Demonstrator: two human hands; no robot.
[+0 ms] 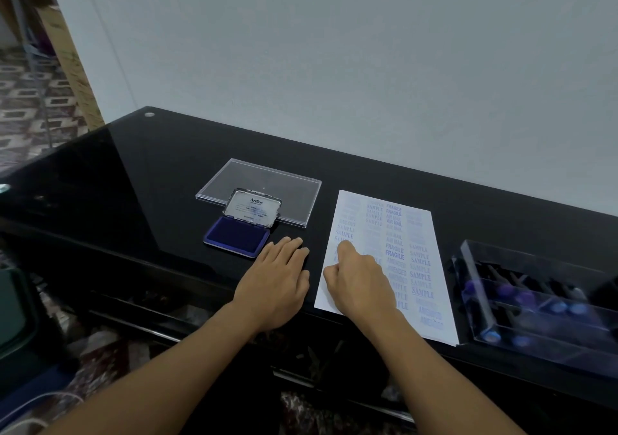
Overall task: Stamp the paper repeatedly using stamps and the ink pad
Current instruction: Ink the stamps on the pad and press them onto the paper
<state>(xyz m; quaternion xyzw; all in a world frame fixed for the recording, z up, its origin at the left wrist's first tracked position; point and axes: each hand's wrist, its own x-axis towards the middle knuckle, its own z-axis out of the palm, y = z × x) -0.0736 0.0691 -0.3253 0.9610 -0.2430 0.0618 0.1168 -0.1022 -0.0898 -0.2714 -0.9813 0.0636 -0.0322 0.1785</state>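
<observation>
On the far left the black glossy table (133,180) is bare. Next comes the ink pad (237,236), open, w/ blue pad facing up and its metal lid (253,210) standing tilted behind it. The lid leans over a flat clear plastic cover (267,183) lying behind. The left hand (277,277) lies flat on the table just right of the ink pad, fingers stretched and together, holding nothing; fingertips are near the pad's front-right corner, whether touching I cannot tell.

In the middle is the paper (431,300), white, covered w/ blue stamp marks in columns: SAMPLE, FRAGILE, AIR MAIL, AMENDED. The right hand (359,279) is on the paper's left part, fingers curled closed as in a fist pressing down. A stamp inside the fist is not visible, so what it grips I cannot tell.

On the right, just beside the paper, stands a clear plastic box (475,284) w/ compartments, and several stamps (565,307) w/ blue-purple round ends lie in it.
</observation>
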